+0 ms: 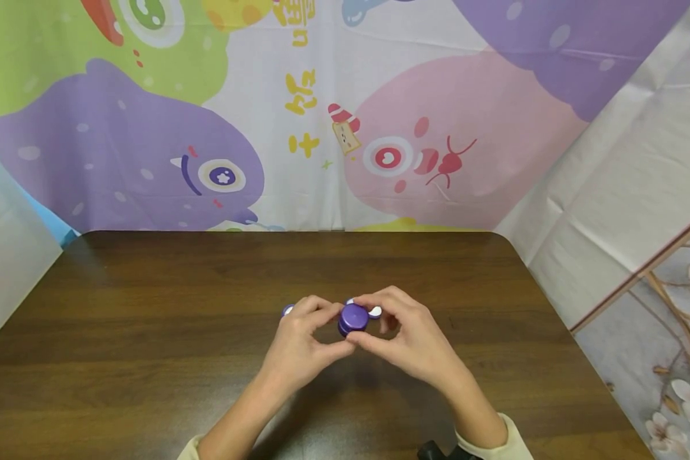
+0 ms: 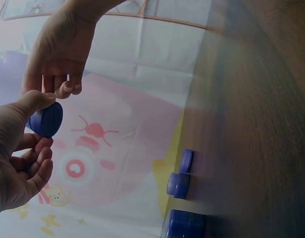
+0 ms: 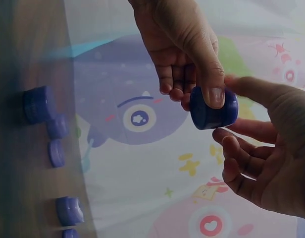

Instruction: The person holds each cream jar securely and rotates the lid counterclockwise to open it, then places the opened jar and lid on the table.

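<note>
A small round purple jar (image 1: 353,317) with a flat, lid-like top is held between both hands, above the brown table. My left hand (image 1: 300,338) pinches it from the left with thumb and forefinger. From the other side my right hand (image 1: 411,329) grips it with thumb and fingers. The right wrist view shows the left thumb lying across the side of the jar (image 3: 202,116). In the left wrist view the jar (image 2: 52,119) sits tilted between the fingertips, while the other fingers of both hands are loosely curled.
Behind the hands, several purple pieces stand on the table (image 1: 149,332), among them a larger purple jar (image 2: 184,225) and a smaller purple piece (image 3: 56,152). One purple and white piece (image 1: 375,313) shows beside the right hand. A cartoon-printed curtain (image 1: 322,198) hangs along the back edge.
</note>
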The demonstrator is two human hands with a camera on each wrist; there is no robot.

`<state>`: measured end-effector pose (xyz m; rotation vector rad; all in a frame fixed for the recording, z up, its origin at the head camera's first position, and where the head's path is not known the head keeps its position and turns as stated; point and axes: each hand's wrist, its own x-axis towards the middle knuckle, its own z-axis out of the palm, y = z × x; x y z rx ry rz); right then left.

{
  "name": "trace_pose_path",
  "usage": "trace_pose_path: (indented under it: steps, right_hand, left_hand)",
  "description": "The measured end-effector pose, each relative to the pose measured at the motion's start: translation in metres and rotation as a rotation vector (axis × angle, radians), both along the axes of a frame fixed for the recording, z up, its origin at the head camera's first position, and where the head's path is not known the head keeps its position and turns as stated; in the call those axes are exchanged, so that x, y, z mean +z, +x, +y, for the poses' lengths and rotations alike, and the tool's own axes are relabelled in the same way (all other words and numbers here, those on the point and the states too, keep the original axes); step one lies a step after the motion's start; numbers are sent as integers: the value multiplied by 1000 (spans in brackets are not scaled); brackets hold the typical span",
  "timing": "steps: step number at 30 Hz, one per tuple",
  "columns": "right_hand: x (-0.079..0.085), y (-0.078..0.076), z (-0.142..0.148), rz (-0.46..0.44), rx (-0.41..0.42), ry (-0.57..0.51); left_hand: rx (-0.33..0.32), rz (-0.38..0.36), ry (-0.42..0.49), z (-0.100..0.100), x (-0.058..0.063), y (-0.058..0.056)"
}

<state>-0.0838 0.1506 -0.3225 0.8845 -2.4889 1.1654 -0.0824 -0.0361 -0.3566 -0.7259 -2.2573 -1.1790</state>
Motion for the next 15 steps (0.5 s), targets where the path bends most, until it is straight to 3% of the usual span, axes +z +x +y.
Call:
trace_pose_path:
  steps: [6,10,15]
  right_hand:
    - [0,0,1,-37,59,8]
    - [1,0,1,-51,26,-8]
    - [-1,-2,1,8,-2,-42]
  left_hand:
    - [-13,0,7,0,0,1]
    - [-10,-4,5,-1,0,1]
    - [-15,-19,15,0,1,1]
